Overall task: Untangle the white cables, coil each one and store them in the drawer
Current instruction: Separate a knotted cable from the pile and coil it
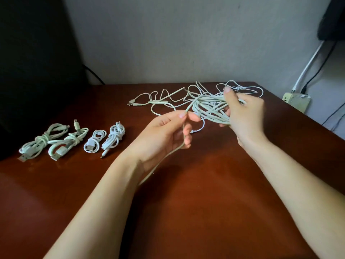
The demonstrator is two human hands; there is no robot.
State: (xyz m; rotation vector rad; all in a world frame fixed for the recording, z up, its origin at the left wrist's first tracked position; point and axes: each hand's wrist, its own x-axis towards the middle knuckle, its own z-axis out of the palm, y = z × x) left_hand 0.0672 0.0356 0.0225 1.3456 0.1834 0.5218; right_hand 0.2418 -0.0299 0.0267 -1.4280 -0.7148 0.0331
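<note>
My right hand (244, 116) grips a loose coil of white cable (211, 109) above the table. My left hand (164, 133) pinches the free strand of that same cable between thumb and forefinger; the strand runs down past my left wrist. Behind the hands, a tangle of white cables (168, 98) lies spread on the table, with USB plugs at its left end. Several coiled white cables (74, 141) lie in a row at the left. No drawer is in view.
The brown wooden table (186, 202) fills the lower frame; its right edge runs diagonally. A dark object (33, 62) stands at the back left. A wall outlet box (296, 101) with black and white wires sits beyond the right edge.
</note>
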